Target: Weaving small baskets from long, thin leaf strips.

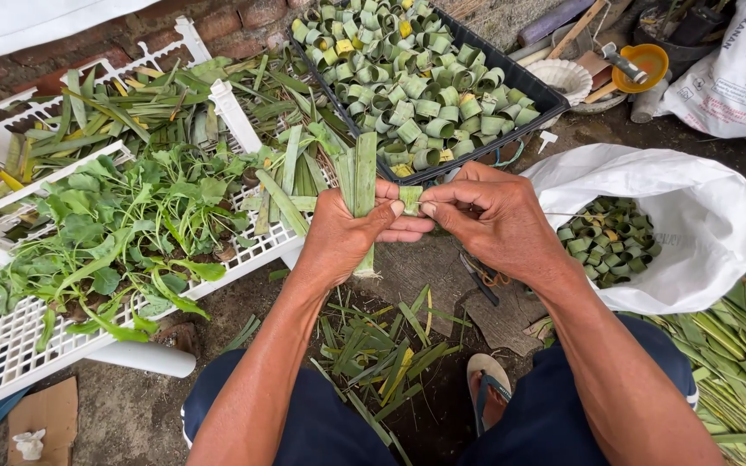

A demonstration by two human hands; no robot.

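1. I read the left hand (338, 233) as closed around a flat green leaf strip (364, 177). The thumb and fingers wrap its middle.
2. The long axis of the leaf strip runs from 12 o'clock to 6 o'clock. Its upper end stands clear above the fist; its lower end shows below the fist at 6 o'clock.
3. I read the right hand (494, 220) as pinched shut on a short folded leaf piece (411, 198). Thumb and forefinger grip it.
4. The folded leaf piece lies at 3 o'clock from the leaf strip, just beside it, between the two hands. The fingertips of both hands touch there.
5. Both hands are equally near the folded leaf piece. The right hand controls it; the left hand steadies the long strip.
6. The black tray (554, 99) of rolled leaf rings (416, 78) lies at 12 o'clock from the hands, near.
7. The white sack (701, 216) with more rings lies at 3 o'clock from the right hand.
8. Cut leaf scraps (382, 354) lie at 6 o'clock, on the ground between the knees.
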